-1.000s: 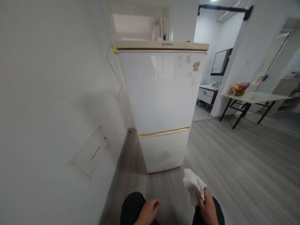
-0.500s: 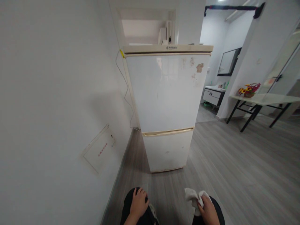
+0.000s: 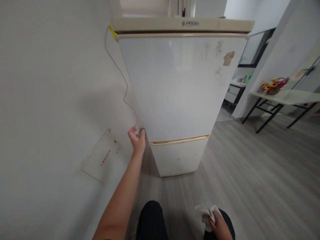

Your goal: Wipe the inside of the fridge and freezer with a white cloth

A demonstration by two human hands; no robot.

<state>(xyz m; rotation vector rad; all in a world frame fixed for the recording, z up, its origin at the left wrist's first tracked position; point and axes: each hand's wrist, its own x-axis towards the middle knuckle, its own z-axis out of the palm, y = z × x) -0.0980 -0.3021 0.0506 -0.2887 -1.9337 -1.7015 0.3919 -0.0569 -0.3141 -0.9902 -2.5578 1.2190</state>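
A white two-door refrigerator (image 3: 175, 86) stands in front of me, with brownish stains and a torn tan patch high on its upper door. My left hand (image 3: 137, 138) is stretched forward beside the fridge's left edge, near the height of the gap between the doors. Its fingers are bent and the thumb stands apart, with nothing seen in it. A thin cord (image 3: 122, 73) hangs along the wall and ends from view behind that hand. Low at the right, over my knee, my right hand (image 3: 220, 226) grips a crumpled white cloth (image 3: 208, 213).
At the left runs a white wall (image 3: 45, 100) with a panel (image 3: 101, 161) bearing red marks. A table (image 3: 292, 97) with a flower basket (image 3: 273, 87) stands at the right. Behind is a doorway with a washbasin cabinet (image 3: 233, 93). Grey wood-look floor (image 3: 240, 166) lies between.
My left hand has left my knee and reached forward to the fridge's left side. The fridge appears larger and nearer. My right hand stays by my knee with the cloth.
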